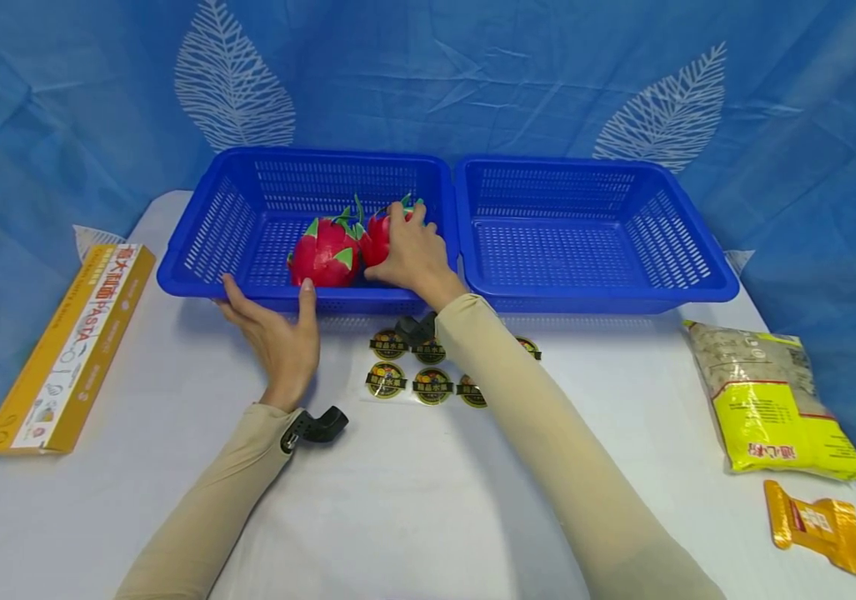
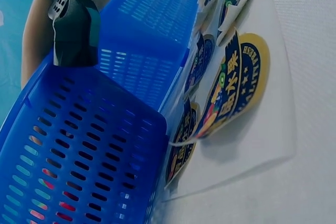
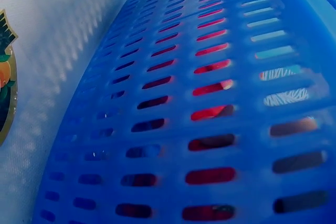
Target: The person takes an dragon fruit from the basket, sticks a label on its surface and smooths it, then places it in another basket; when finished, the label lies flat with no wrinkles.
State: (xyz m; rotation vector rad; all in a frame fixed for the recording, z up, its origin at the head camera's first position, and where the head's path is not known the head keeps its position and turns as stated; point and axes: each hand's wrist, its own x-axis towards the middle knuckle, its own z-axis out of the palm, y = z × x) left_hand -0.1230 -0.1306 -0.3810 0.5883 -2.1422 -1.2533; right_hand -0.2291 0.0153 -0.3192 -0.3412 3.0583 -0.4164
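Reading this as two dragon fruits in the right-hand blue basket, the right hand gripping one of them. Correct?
Wrong basket: the head view shows both dragon fruits in the left-hand blue basket. The right hand does grip one of them.

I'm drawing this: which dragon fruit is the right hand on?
The dragon fruit on the right; the left dragon fruit sits clear of the right hand.
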